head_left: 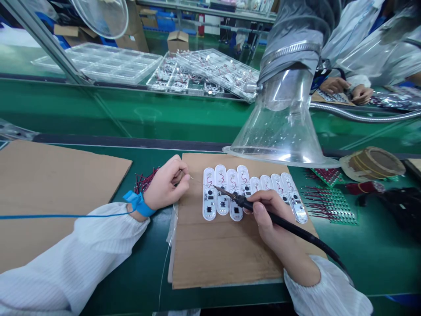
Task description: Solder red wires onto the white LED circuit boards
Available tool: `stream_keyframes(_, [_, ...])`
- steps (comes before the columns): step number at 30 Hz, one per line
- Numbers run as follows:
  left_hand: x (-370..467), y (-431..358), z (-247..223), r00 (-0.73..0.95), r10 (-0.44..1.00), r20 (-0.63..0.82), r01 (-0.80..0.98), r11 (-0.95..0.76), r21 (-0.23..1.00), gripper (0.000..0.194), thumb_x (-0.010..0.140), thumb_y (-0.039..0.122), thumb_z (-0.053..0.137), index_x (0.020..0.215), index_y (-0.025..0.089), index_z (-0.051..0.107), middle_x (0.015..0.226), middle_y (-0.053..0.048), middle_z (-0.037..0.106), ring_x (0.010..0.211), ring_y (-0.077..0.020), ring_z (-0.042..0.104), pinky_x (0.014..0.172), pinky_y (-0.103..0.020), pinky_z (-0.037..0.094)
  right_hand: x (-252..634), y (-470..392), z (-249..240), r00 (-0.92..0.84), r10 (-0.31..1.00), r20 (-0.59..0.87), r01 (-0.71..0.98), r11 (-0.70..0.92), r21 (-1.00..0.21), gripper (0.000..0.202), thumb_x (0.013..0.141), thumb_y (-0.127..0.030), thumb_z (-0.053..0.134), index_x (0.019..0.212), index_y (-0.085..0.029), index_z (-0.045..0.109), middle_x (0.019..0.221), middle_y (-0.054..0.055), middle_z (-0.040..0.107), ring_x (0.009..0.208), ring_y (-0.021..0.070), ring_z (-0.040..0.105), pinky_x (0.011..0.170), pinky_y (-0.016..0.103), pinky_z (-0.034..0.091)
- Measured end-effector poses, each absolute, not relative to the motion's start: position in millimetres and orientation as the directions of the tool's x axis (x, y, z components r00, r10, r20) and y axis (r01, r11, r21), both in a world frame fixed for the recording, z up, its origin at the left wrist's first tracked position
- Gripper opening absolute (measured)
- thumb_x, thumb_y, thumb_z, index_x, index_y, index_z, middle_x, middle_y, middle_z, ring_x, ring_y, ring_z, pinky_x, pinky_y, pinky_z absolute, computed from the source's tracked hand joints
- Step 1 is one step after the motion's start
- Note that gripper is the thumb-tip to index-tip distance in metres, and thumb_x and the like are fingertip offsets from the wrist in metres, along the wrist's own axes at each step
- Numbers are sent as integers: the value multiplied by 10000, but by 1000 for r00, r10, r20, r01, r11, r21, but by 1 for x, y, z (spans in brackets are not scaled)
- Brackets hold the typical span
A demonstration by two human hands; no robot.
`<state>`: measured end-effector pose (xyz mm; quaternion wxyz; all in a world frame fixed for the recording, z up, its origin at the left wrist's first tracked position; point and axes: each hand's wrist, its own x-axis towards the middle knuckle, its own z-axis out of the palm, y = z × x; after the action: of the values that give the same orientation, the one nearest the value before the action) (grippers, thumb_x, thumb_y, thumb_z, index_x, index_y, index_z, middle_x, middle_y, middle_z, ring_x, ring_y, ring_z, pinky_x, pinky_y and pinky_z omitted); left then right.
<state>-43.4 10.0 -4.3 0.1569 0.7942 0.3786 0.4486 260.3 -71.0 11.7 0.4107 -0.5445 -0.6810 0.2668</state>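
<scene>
At the near edge of the table [125, 285], a brown cardboard sheet [226, 259] lies flat, and over to the right a black cord [324, 248] runs back past the sleeve: a snag there could jerk everything ahead of it. Up we go to the right hand [274, 215], grip closed round a soldering iron [241, 201], pen-fashion. Its tip slants over the leftmost white boards [209, 204]; touching or just above, I can't tell. Those boards sit tightly side by side on the cardboard, so a small slip could scorch a neighbour or a fine red lead [222, 177]. Across to the left hand [169, 182], thumb and finger pinched together on a thin wire [196, 180] aimed near the tip: too much fed in could bridge contacts, too close and fingers could burn. A blue strap [140, 204] rings that wrist, its cord taut; a tug might spoil the aim. Higher up, the clear hood [278, 136] hangs off to the right, so fumes might escape it. Farther still, one loaded clear tray [220, 68] leans over another; a knock could spill parts.
</scene>
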Motion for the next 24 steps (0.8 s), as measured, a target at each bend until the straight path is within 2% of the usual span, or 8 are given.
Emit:
stream_keyframes(5, [-44, 10, -4, 301, 758, 578, 461, -647, 608, 187, 938, 64, 550, 889, 238, 502, 730, 49, 407, 587, -131, 372, 549, -290, 318, 250, -68, 19, -140, 967, 213, 556, 255, -791, 112, 1035, -343, 639, 987, -265, 705, 772, -5, 779, 676, 189, 752, 641, 309, 563])
stream_keyframes(13, [-44, 11, -4, 330, 743, 582, 473, -664, 579, 196, 926, 55, 565, 889, 236, 500, 733, 59, 408, 610, -125, 394, 576, -279, 336, 246, -64, 24, -174, 956, 238, 582, 295, -758, 98, 1009, -312, 646, 981, -256, 721, 752, -18, 773, 621, 164, 718, 583, 280, 512])
stream_keyframes(19, [-44, 10, -4, 350, 745, 568, 463, -664, 587, 178, 917, 66, 570, 901, 234, 514, 761, 55, 424, 591, -116, 395, 557, -271, 332, 247, -63, 26, -194, 953, 232, 597, 303, -743, 105, 1007, -312, 639, 978, -252, 719, 767, -5, 787, 631, 175, 731, 599, 288, 528])
stream_keyframes(24, [-44, 10, -5, 293, 755, 587, 478, -647, 594, 160, 946, 81, 566, 920, 233, 522, 745, 57, 404, 587, -121, 384, 558, -276, 329, 246, -63, 27, -203, 951, 235, 599, 310, -738, 100, 997, -313, 645, 973, -261, 727, 774, -3, 791, 647, 186, 742, 601, 294, 548])
